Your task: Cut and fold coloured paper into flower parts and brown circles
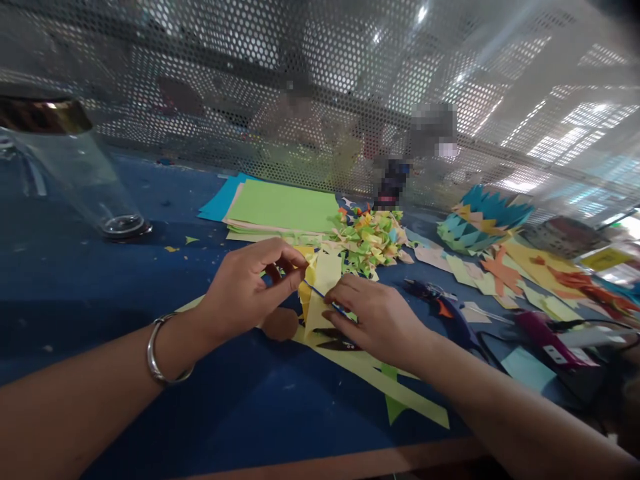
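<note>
My left hand [240, 290], with a silver bangle at the wrist, pinches a small piece of yellow paper [311, 272] between thumb and fingertips. A thin blue stick [315, 289] runs from that paper to my right hand [373, 315], whose closed fingers grip its other end. Under both hands lie pale yellow paper strips [400, 390] and a dark-bladed pair of scissors [336, 343], partly covered by my right hand. Beside my left wrist rests a round brown disc [281, 325]. A green paper scrap [395, 407] shows under a strip.
A clear bottle [85, 180] stands at left. Behind are stacked coloured sheets [285, 205] and a heap of paper snippets [373, 240]. Rightward lie a glue gun [457, 320], a magenta power strip [547, 340] and a zigzag paper ring [483, 223]. A perforated panel [225, 127] borders the table.
</note>
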`<state>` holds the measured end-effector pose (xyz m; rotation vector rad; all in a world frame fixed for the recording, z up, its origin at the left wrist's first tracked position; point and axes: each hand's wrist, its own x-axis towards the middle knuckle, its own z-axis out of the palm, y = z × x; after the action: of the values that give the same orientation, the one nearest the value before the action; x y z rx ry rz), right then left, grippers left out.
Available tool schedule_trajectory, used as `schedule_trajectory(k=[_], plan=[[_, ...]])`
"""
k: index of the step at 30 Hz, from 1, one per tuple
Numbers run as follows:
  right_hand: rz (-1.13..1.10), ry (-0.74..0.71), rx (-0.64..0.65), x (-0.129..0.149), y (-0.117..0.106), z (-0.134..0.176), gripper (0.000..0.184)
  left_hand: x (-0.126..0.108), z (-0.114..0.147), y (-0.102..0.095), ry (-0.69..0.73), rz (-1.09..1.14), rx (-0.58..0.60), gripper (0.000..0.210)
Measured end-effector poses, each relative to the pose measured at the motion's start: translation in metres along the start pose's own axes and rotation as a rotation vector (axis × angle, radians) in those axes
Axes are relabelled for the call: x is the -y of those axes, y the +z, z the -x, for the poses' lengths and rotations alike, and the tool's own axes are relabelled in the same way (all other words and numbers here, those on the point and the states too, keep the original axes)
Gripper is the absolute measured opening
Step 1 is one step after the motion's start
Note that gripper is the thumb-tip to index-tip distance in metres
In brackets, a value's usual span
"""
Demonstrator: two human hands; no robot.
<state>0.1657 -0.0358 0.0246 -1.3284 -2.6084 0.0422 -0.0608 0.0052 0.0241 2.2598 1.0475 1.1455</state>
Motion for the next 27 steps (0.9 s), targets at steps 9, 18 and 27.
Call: schedule_trajectory(k=[9,18,27], plan=[[0.083,0.061,-0.007,-0.002,0.027,-0.014,0.026,0.003,-0.002,0.001,-0.031,0.032,0.033,0.008],[0.066,0.032,-0.051,-0.006,0.031,-0.011,0.026,0.006,-0.003,0.003,-0.040,0.011,0.027,0.006],[-0.084,0.020,-0.042,-0.011,0.025,-0.007,0.023,0.007,-0.003,0.002,-0.027,0.014,0.024,0.008]])
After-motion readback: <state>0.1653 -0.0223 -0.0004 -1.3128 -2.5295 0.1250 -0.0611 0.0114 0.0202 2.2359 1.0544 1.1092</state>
